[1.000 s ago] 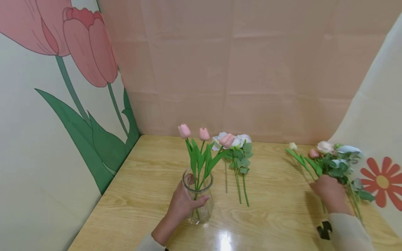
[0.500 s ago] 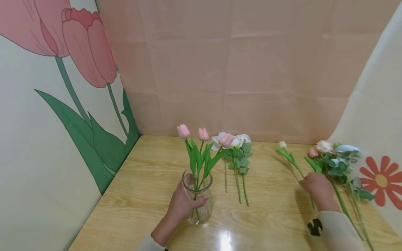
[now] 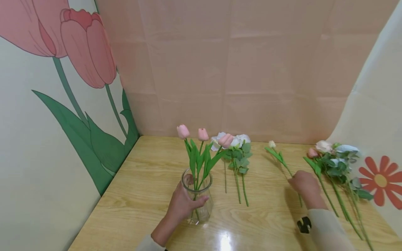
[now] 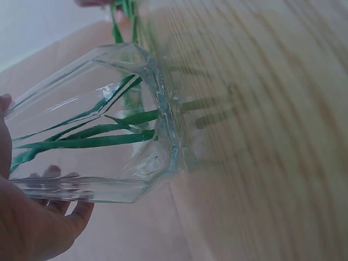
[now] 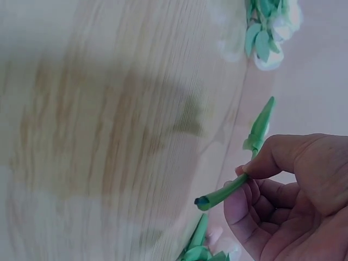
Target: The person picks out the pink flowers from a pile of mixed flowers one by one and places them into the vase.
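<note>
My left hand grips the clear glass vase round its side, thumb at the front. Three pink tulips stand in the vase, and their green stems show through the glass in the left wrist view. At the right, my right hand pinches the stem of a white tulip between thumb and fingers. In the right wrist view the cut end of that green stem points out past the fingertips, its bloom mostly hidden behind the hand.
White flowers with leafy stems lie behind and right of the vase. At the far right lies a bunch with a pink tulip, a pale rose and blue flowers. A curtain hangs along the table's back edge.
My right hand has moved left with the white tulip, away from the bunch at the right. The left hand and the vase have stayed in place.
</note>
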Tool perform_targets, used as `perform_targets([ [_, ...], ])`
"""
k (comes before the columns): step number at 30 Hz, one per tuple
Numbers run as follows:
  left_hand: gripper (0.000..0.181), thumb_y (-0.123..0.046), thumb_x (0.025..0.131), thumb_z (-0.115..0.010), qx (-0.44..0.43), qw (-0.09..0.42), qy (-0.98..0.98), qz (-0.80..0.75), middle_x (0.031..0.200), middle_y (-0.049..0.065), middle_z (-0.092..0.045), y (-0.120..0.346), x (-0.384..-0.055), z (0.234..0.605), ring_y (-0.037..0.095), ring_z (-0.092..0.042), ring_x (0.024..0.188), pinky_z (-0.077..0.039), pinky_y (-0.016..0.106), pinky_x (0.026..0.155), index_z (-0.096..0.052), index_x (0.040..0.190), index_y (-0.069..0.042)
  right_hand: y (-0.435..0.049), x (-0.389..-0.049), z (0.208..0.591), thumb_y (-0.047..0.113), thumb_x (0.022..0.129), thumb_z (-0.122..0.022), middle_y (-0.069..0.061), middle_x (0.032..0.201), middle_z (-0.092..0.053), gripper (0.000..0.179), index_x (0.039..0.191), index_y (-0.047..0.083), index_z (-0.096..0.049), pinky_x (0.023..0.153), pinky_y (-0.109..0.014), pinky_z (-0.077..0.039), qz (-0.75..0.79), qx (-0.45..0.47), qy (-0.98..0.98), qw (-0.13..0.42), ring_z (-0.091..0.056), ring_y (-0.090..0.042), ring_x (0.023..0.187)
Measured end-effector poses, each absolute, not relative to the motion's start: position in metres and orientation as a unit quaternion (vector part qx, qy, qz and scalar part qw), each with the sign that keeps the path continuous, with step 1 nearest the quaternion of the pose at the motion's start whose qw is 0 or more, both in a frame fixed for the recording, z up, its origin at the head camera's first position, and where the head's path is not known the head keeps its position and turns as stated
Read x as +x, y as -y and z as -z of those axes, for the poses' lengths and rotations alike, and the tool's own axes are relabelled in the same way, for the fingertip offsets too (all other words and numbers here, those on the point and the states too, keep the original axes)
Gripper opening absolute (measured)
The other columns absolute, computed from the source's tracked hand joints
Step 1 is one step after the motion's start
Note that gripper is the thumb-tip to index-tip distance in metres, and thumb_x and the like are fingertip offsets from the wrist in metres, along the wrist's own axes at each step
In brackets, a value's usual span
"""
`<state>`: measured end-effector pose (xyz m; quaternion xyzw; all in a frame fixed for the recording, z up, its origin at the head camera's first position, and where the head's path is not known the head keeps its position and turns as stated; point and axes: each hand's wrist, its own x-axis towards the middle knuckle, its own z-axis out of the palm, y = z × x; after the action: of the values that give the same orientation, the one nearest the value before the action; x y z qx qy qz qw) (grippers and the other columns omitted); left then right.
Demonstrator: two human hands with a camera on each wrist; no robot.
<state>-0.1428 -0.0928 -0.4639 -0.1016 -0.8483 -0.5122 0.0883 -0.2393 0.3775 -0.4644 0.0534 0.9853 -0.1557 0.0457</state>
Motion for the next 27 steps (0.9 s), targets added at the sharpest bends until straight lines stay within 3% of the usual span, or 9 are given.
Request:
perform_targets([
  [8,0.089,-0.046,0.073,-0.088,-0.104,0.089,0.85,0.509,0.135,0.011,-0.059,0.092,-0.143,0.462,0.035,-0.058,0.125,-0.048,0.058,0.103,-0.045,0.144,-0.014,-0.357,-0.237,0.458,0.02,0.093,-0.058,-0.026,0.086,-0.066,0.027,0.075,0.001,-0.064,0.067,-0.055,-0.051,0.164,0.046,-0.984,0.046,-0.064,-0.04,0.076],
  [19,0.086,-0.045,0.074,-0.088,-0.112,0.091,0.847,0.511,0.137,0.009,-0.058,0.092,-0.144,0.464,0.033,-0.057,0.126,-0.046,0.06,0.104,-0.045,0.143,-0.016,-0.336,-0.24,0.462,0.018,0.093,-0.061,-0.021,0.08,-0.066,0.025,0.076,0.0,-0.064,0.068,-0.054,-0.052,0.168,0.038,-0.984,0.037,-0.062,-0.035,0.073],
  [27,0.092,-0.05,0.073,-0.087,-0.102,0.089,0.854,0.502,0.139,0.016,-0.057,0.092,-0.14,0.462,0.038,-0.056,0.127,-0.046,0.062,0.104,-0.043,0.145,-0.012,-0.319,-0.241,0.465,0.017,0.092,-0.062,-0.019,0.082,-0.067,0.022,0.084,-0.002,-0.069,0.066,-0.05,-0.053,0.186,0.048,-0.981,0.039,-0.061,-0.031,0.072],
])
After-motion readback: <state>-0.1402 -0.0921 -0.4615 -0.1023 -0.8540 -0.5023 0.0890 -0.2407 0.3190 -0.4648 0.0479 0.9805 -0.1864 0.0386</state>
